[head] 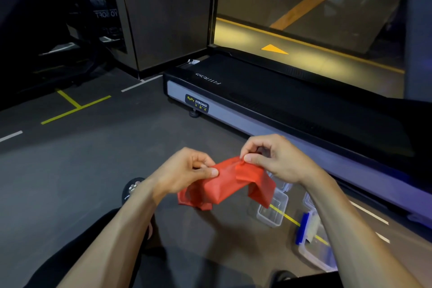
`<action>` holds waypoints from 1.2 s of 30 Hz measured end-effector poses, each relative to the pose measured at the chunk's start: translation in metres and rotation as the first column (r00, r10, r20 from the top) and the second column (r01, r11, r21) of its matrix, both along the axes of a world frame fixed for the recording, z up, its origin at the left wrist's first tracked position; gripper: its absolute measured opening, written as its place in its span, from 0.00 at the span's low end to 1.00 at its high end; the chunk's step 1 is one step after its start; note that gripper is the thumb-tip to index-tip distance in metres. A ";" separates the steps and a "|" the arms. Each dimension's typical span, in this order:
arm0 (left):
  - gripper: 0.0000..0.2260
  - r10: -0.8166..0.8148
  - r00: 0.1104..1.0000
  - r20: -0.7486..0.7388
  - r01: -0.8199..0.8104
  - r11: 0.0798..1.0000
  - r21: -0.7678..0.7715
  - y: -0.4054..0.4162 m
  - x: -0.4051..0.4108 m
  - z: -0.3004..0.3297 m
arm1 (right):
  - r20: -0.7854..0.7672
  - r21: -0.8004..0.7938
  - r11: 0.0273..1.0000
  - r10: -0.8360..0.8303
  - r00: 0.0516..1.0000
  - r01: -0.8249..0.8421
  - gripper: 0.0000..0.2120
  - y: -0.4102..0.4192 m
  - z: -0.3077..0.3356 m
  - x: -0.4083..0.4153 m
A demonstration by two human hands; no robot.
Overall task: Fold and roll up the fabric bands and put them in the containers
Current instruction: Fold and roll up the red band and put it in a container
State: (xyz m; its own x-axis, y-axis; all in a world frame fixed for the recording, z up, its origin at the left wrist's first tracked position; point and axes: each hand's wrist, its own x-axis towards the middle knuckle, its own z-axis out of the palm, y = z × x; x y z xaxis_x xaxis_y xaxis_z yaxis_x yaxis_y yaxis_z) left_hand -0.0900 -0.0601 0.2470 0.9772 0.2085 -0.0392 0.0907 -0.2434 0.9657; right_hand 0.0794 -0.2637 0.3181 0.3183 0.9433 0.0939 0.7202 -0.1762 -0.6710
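A small dark label [197,103] on the grey side of the treadmill [233,119] reads "BODY STRONG", with smaller signs under it, too small to read. The black front cover has a grey word [208,78], upside down, which is not clear.

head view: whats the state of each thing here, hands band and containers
left hand: pinching the red band
right hand: pinching the red band
red band: held up off the floor, partly folded, ends drooping
clear container: on the floor, open, looks empty
blue-clipped container: on the floor, contents unclear
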 end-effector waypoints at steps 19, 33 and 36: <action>0.06 -0.074 0.997 0.033 0.074 0.997 -0.006 0.003 0.000 0.002 | -0.266 0.026 0.999 0.049 0.963 -0.044 0.03 -0.001 -0.014 0.004; 0.07 -0.063 0.995 0.074 0.040 0.960 0.277 0.000 -0.001 -0.002 | -0.250 -0.004 0.985 0.167 0.954 -0.174 0.02 0.030 -0.030 -0.031; 0.07 -0.009 0.995 0.104 -0.023 0.955 0.297 0.000 0.000 0.000 | -0.176 -0.042 0.984 0.162 0.971 -0.171 0.04 0.029 -0.027 -0.028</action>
State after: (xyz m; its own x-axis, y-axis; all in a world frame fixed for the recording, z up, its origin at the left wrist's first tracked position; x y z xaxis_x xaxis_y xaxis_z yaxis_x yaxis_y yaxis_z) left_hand -0.0901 -0.0599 0.2469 0.9712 0.2021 0.1263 -0.0027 -0.5205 0.8538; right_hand 0.0515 -0.2349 0.2912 0.1630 0.9866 -0.0033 0.6182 -0.1047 -0.7790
